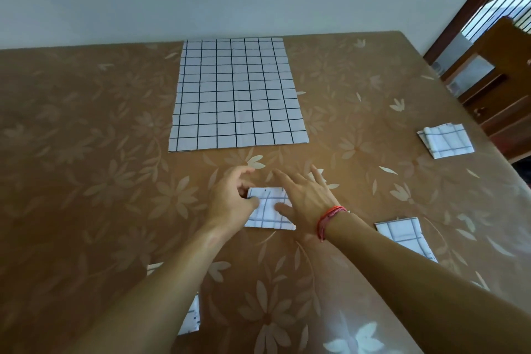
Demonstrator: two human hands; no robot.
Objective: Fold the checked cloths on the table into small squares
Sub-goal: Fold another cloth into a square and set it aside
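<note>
Now, your head view shows five checked cloths on the brown flowered table (pixel 86 152). One, the flat cloth (pixel 238 95), lies spread open at the far middle, well apart from your hands. The other four are folded small. The centre square (pixel 270 211) sits just in front of you, between your two hands. The far right square (pixel 445 139) lies near the table's right edge, and the near right square (pixel 408 236) lies beside your right forearm. Your left forearm partly hides the lower left square (pixel 192 316).

Your left hand (pixel 230 198) has its fingers curled and pinches the centre square's left edge under the thumb. Your right hand (pixel 304 198) lies over its right side with fingers straight and spread. There is one red thread band (pixel 330 221) on that wrist.
</note>
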